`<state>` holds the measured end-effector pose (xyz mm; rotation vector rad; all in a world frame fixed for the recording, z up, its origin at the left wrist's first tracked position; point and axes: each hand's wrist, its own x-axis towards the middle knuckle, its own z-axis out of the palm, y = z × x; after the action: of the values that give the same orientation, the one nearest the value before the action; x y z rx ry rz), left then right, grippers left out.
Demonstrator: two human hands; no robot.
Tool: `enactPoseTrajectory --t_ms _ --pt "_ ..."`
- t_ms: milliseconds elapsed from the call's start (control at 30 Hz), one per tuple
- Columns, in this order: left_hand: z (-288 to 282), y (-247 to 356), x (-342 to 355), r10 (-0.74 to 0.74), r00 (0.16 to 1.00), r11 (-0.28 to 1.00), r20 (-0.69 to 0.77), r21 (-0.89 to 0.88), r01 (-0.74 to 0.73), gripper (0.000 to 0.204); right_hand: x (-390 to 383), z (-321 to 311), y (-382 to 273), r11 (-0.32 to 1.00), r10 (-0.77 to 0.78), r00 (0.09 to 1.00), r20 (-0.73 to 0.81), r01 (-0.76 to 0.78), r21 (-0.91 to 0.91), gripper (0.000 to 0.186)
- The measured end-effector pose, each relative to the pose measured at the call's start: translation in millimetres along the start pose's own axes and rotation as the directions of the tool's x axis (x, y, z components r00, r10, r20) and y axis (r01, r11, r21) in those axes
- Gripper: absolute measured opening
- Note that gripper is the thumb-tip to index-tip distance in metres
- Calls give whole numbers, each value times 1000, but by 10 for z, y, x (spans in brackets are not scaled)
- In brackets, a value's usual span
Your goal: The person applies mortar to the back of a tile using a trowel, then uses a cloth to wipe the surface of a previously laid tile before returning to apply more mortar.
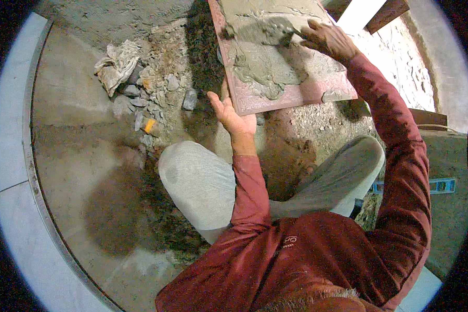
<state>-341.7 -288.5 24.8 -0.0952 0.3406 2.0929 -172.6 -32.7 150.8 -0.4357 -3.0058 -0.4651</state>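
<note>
A pinkish square tile [244, 98] is held up in front of me, its upward face largely covered with wet grey mortar [273, 75]. My left hand [235, 118] holds the tile from below at its near left corner; the thumb sticks out to the left and the other fingers are mostly hidden beneath. In my right hand [330, 41] is a trowel [271, 31], its mortar-coated blade lying on the mortar in the tile's far half. The fingers are closed around the handle, which is largely hidden.
Rubble [164, 86] and a crumpled pale bag [118, 66] lie on the ground at left, near a small orange-yellow piece [150, 126]. A blue spirit level [442, 185] rests at right. Pale tiled flooring [10, 140] runs along the left edge, and a brown board [387, 15] stands far right.
</note>
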Motion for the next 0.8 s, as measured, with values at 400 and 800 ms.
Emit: enactPoseTrajectory --t_ms 400,800 --pt "-14 19 -10 17 1000 998 -19 66 -15 75 185 -795 29 372 181 722 668 -679 633 50" --pt "37 18 -24 9 998 999 -68 32 -7 72 261 -724 46 512 91 719 689 -627 587 32"
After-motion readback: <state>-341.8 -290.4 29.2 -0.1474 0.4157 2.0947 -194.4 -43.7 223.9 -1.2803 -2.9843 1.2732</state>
